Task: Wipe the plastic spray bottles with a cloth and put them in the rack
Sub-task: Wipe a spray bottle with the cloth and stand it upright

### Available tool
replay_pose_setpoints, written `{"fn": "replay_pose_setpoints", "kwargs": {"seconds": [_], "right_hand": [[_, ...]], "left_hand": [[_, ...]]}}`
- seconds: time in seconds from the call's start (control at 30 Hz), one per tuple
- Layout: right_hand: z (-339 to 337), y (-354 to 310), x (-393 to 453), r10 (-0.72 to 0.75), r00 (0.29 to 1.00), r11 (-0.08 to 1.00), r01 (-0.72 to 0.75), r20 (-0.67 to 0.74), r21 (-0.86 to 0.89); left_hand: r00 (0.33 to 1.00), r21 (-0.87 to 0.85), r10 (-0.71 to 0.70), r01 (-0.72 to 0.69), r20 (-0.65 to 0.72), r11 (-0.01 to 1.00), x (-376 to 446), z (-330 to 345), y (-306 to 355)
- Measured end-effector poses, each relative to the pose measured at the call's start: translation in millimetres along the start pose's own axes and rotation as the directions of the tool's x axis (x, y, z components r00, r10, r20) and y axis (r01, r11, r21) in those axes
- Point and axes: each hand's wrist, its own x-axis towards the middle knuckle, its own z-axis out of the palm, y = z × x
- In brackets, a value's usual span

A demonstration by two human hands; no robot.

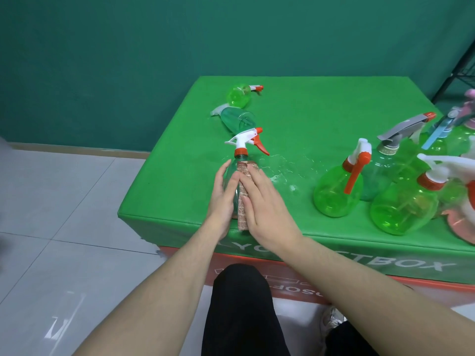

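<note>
1. Nearest the camera: two bare forearms reaching forward over dark-trousered knees, toward a green-covered box surface (180, 191).
2. Left hand (222, 199) lies flat along the left side of an upright clear plastic spray bottle with a white-and-orange trigger head (243, 146); fingers straight, steadying rather than wrapped.
3. Right hand (267, 201) has extended fingers pressing a pinkish-brown textured cloth (243, 201) against the bottle's front; cloth runs as a narrow strip from shoulder to base.
4. Bottle stands at the near edge of the surface, between both hands.
5. Handling judgement: looks empty or nearly so, hence light and easily tipped; thin walls likely flex under pressure. Water beads on the surface just right of the bottle suggest a slippery shell.
6. Best hold, judged: round the neck under the orange collar, or palm round the widest body part; avoid lifting by the trigger lever.
7. Beyond the bottle: a green bottle (239, 97) and a teal bottle (237, 119), both lying down.
8. Right of the bottle, well apart: cluster of standing green spray bottles (336, 194).
9. Black wire rack (460, 65) partly visible at far right.
</note>
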Motion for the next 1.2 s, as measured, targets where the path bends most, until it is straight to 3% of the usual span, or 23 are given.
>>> {"fn": "replay_pose_setpoints", "kwargs": {"seconds": [0.17,0.27,0.43,0.63,0.8,1.07,1.2], "right_hand": [[1,6,-12,-0.062,0.998,0.996,0.062,-0.007,-0.065],[-1,2,-10,-0.042,0.999,0.999,0.042,-0.023,-0.019],[-7,-14,12,-0.062,0.992,0.997,0.056,-0.108,-0.057],[-11,-6,53,0.138,0.990,0.977,-0.136,0.003,0.165],[-10,-3,67,0.304,0.950,0.855,-0.305,0.072,0.420],[-4,-6,31,0.162,0.987,0.956,-0.157,0.002,0.247],[-9,-9,15,0.138,0.990,0.970,-0.135,0.002,0.200]], "left_hand": [[1.000,-0.066,-0.007,0.007,0.007,0.998,0,-2,1],[1.000,-0.102,-0.026,0.025,-0.002,0.994,2,-4,0],[0.999,-0.114,-0.040,0.041,0.013,0.993,4,-5,-2],[0.998,-0.111,-0.066,0.068,0.018,0.991,1,-6,1],[0.994,-0.166,-0.103,0.109,0.044,0.980,0,-10,2],[0.999,-0.072,-0.050,0.050,-0.010,0.996,-1,-3,3],[0.999,-0.056,-0.035,0.037,0.038,0.998,-4,1,9]]}}
